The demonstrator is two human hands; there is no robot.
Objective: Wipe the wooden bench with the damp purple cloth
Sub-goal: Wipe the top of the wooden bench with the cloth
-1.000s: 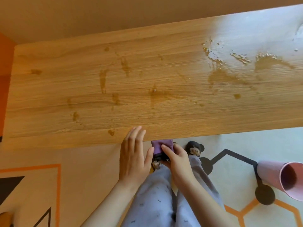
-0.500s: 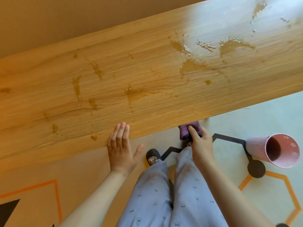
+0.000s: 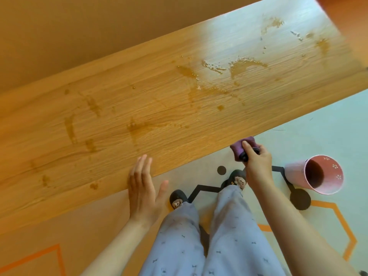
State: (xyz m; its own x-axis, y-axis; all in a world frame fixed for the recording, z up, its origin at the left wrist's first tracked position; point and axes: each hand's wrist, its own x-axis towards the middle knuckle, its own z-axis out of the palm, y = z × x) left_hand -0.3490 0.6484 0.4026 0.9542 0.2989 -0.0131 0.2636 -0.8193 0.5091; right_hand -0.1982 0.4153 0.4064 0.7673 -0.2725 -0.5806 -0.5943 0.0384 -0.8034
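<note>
The wooden bench (image 3: pixel 159 108) runs slantwise across the view, its top marked with brown stains and wet streaks, thickest toward the right. My right hand (image 3: pixel 256 162) grips the bunched purple cloth (image 3: pixel 242 147) just off the bench's near edge, above the floor. My left hand (image 3: pixel 142 186) is flat with fingers together and thumb out, its fingertips over the bench's near edge, holding nothing.
A pink cup (image 3: pixel 314 174) lies on its side on the floor to the right. My legs in grey trousers and dark slippers (image 3: pixel 177 198) stand close to the bench. The floor mat (image 3: pixel 328 136) has orange and black lines. An orange surface (image 3: pixel 350 14) sits at the top right.
The view has swung left to right along the bench. My hands have parted: the right carried the cloth rightward along the bench edge, the left stayed flat at the edge.
</note>
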